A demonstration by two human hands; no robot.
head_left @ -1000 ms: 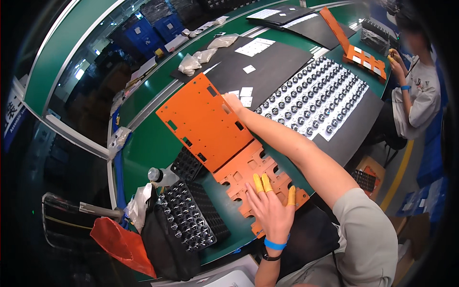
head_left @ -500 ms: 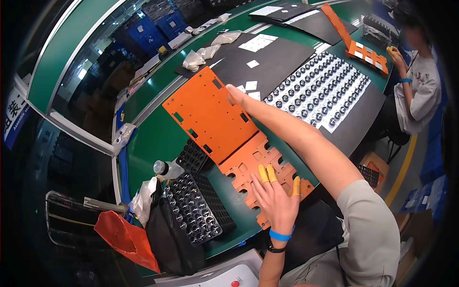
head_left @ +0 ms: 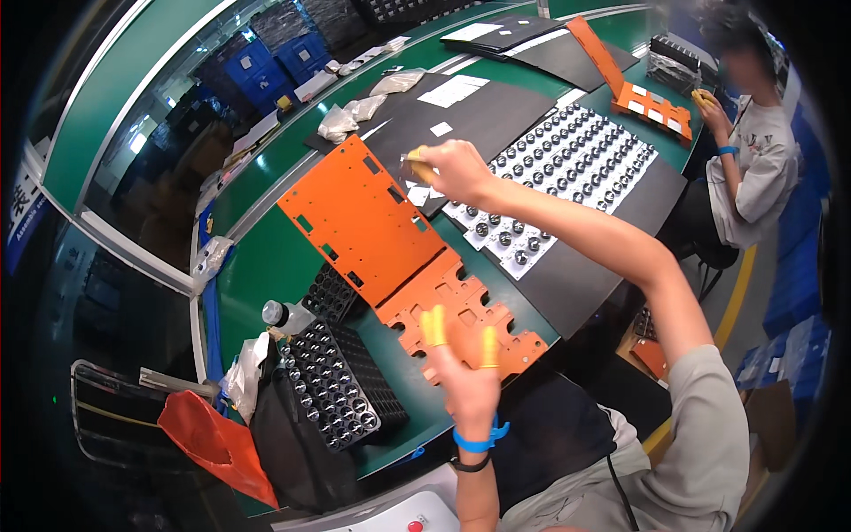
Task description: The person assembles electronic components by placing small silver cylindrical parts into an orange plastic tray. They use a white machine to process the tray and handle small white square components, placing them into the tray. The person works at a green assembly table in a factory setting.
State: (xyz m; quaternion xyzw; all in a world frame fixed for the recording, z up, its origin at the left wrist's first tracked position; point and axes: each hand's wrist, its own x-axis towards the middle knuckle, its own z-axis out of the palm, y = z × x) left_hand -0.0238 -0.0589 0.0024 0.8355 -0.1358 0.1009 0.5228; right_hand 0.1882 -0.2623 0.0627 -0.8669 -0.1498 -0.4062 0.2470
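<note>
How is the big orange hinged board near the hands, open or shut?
Open: its plain orange panel stretches beyond the notched base instead of covering it, leaving the base's cutouts showing.

Right grip [head_left: 456, 171] has come off the orange panel [head_left: 363, 226]; left grip [head_left: 467, 379] (blurred now) has shifted.

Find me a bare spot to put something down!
There's bare green tabletop left of the orange panel, above the bottle in the picture. The black mat has a bare strip right of the white boards. It's crowded around the black trays.
</note>
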